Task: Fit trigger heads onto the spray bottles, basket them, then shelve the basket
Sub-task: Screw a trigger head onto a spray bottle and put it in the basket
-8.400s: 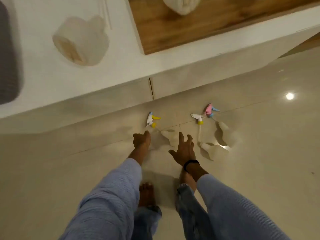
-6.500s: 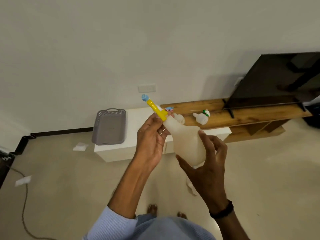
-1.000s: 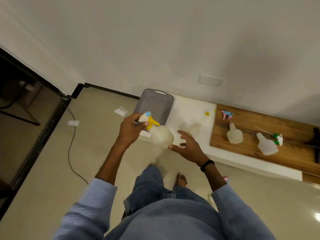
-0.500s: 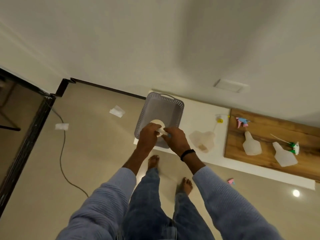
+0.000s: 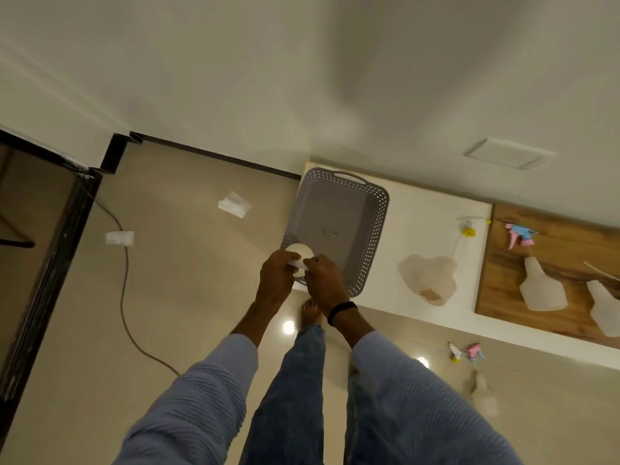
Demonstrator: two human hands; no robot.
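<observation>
My left hand (image 5: 277, 276) and my right hand (image 5: 324, 276) both grip a translucent white spray bottle (image 5: 301, 251) at the near left corner of the grey perforated basket (image 5: 375, 229). The bottle's trigger head is hidden by my fingers. The basket stands on a low white cabinet (image 5: 419, 213). A bare bottle (image 5: 427, 275) lies on the cabinet to the right, with a yellow-capped dip tube (image 5: 468, 231) beside it. Two more bottles (image 5: 541, 290) (image 5: 605, 307) and a pink-blue trigger head (image 5: 520, 234) lie on the wooden top (image 5: 570, 243).
On the floor at the right lie a bottle (image 5: 483, 392), a yellow trigger head (image 5: 455, 352) and a pink one (image 5: 473, 351). Paper scraps (image 5: 234, 204) (image 5: 119, 237) and a cable (image 5: 125, 297) lie on the floor at the left. A dark door frame (image 5: 43, 263) borders the left side.
I have stepped up to the cabinet and brought the fitted bottle from in front of me down to the basket's near corner. My right hand has joined my left on it.
</observation>
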